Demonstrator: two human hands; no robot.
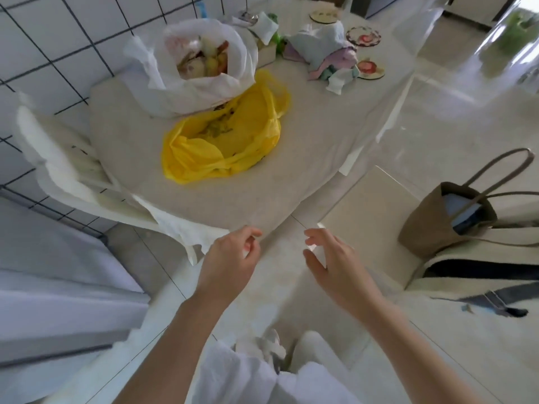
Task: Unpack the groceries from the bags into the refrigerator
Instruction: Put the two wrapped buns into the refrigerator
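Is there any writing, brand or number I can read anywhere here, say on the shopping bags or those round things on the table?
No text can be read in this view.
White bag: faint pinkish print, too blurred to read.
Yellow bag: no lettering visible.
Round coasters: flower-like pictures; one farther back has dark marks, too small to read.
Brown tote: no label visible.
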